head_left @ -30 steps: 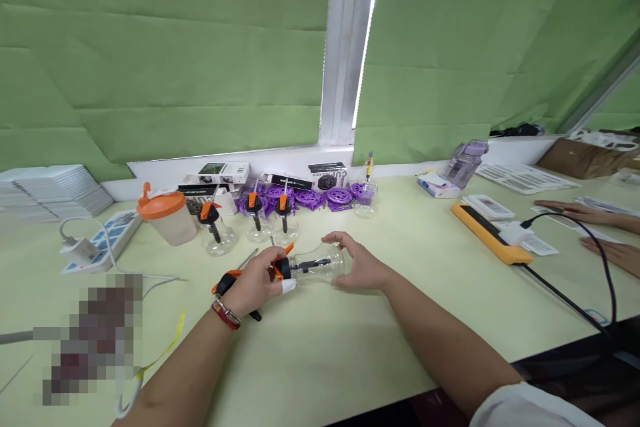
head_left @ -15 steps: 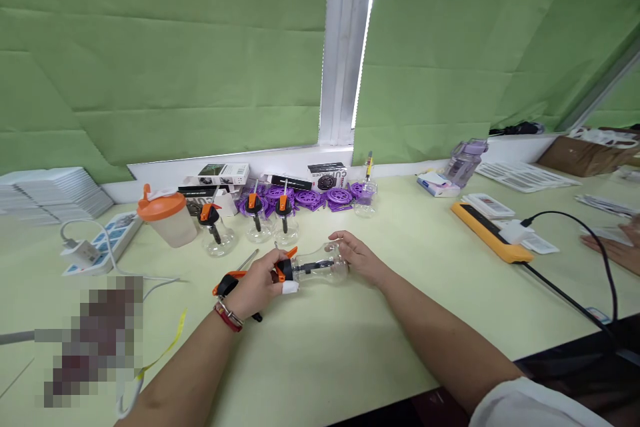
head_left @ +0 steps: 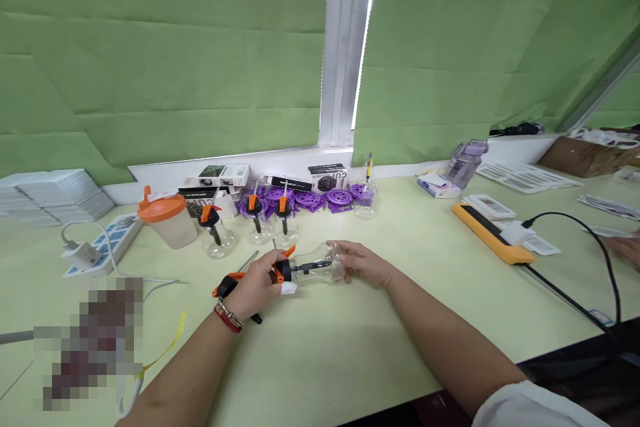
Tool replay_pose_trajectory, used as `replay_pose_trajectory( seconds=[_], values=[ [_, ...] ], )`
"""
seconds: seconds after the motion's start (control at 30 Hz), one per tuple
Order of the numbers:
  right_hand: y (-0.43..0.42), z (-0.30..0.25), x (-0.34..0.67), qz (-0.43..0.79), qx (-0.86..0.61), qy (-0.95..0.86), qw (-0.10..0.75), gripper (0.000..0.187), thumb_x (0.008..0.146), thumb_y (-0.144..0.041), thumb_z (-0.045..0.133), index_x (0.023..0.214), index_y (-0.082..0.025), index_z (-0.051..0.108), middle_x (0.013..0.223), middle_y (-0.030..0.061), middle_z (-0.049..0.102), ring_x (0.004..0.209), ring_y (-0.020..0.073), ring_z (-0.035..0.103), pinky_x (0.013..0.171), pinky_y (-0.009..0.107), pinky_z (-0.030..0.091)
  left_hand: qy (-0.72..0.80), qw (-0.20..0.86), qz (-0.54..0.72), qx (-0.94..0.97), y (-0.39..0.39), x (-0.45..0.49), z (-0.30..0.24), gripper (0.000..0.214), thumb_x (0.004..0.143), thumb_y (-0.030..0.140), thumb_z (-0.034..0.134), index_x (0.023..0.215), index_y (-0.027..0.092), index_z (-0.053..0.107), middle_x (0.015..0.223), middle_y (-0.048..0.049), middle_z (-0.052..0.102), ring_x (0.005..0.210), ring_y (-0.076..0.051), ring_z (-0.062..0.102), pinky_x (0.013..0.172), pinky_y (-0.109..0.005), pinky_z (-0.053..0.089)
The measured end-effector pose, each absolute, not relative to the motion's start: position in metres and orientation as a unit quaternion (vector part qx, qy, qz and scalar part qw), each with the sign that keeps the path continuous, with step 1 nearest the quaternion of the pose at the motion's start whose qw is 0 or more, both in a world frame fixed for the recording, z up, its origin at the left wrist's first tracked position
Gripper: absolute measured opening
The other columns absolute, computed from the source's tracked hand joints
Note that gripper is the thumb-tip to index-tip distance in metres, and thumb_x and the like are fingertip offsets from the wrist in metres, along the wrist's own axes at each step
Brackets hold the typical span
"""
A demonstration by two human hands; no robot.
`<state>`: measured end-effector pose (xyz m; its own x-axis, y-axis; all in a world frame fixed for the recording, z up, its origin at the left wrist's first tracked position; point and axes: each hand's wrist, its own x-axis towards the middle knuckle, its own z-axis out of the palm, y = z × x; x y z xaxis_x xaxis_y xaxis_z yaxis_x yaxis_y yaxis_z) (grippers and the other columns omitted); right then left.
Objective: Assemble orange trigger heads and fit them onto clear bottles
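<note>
A clear glass dispenser bottle (head_left: pixel 327 255) lies on its side in the air just over the table, with a dark tube inside it. My left hand (head_left: pixel 257 283) is closed round its black and orange cap (head_left: pixel 284 271); the thumb has a white wrap. At the other end, my right hand (head_left: pixel 367 263) grips the wide glass base with curved fingers. Beneath my left hand lies another black and orange cap (head_left: pixel 227 285), partly hidden. Behind stand three capped bottles of the same sort: one (head_left: pixel 220 245) on the left and two (head_left: pixel 259 232), (head_left: pixel 287 233) further right.
Purple plastic discs (head_left: pixel 309 199) and small boxes (head_left: pixel 327 178) line the wall. An orange-lidded jug (head_left: pixel 175 230) and a white power strip (head_left: pixel 115 240) stand left. On the right are an orange power strip (head_left: pixel 493 235), a purple water bottle (head_left: pixel 465 163) and another person's hand (head_left: pixel 627 250).
My right hand has turned a little around the glass base, its fingers now lower and closer together. The bottle has shifted slightly left. The other person's hand has moved right.
</note>
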<state>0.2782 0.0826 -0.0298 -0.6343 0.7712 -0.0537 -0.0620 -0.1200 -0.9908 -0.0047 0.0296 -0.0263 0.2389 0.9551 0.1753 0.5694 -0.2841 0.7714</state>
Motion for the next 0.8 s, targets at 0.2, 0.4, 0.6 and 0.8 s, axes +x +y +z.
replay_pose_trajectory(
  seconds=[0.2,0.4,0.6,0.8],
  values=[
    [0.084,-0.033,0.271,0.655,-0.345,-0.6,0.305,0.054,0.084,-0.066,0.045,0.117,-0.023,0.05,0.081,0.005,0.068,0.048,0.0123,0.062,0.035,0.017,0.035,0.52,0.305,0.321,0.73,0.029,-0.005,-0.024,0.05,0.066,0.046,0.075,0.103,0.02,0.054,0.099,-0.0045,0.061,0.081,-0.018,0.056,0.067,-0.028,0.046],
    [0.081,-0.026,0.278,0.694,-0.265,-0.607,0.282,0.065,0.072,-0.047,0.073,0.127,-0.025,0.046,0.113,0.0088,0.06,0.078,0.0186,0.069,0.053,0.024,0.052,0.54,0.272,0.315,0.732,0.027,-0.006,-0.019,0.05,0.066,0.046,0.075,0.105,0.021,0.055,0.101,-0.0044,0.06,0.078,-0.017,0.054,0.069,-0.029,0.046],
    [0.082,-0.034,0.273,0.676,-0.324,-0.598,0.286,0.05,0.086,-0.058,0.051,0.121,-0.023,0.046,0.078,0.0024,0.064,0.05,0.0116,0.061,0.038,0.018,0.04,0.537,0.265,0.319,0.735,0.025,-0.001,-0.013,0.05,0.066,0.04,0.076,0.107,0.02,0.055,0.105,-0.0062,0.061,0.083,-0.018,0.054,0.073,-0.03,0.046],
    [0.083,-0.033,0.272,0.675,-0.297,-0.604,0.302,0.05,0.084,-0.06,0.053,0.111,-0.018,0.058,0.087,0.0068,0.063,0.068,0.0141,0.062,0.048,0.021,0.049,0.551,0.272,0.31,0.725,0.027,-0.002,-0.013,0.054,0.065,0.04,0.076,0.11,0.019,0.055,0.109,-0.0067,0.061,0.08,-0.017,0.053,0.071,-0.03,0.046]
  ],
)
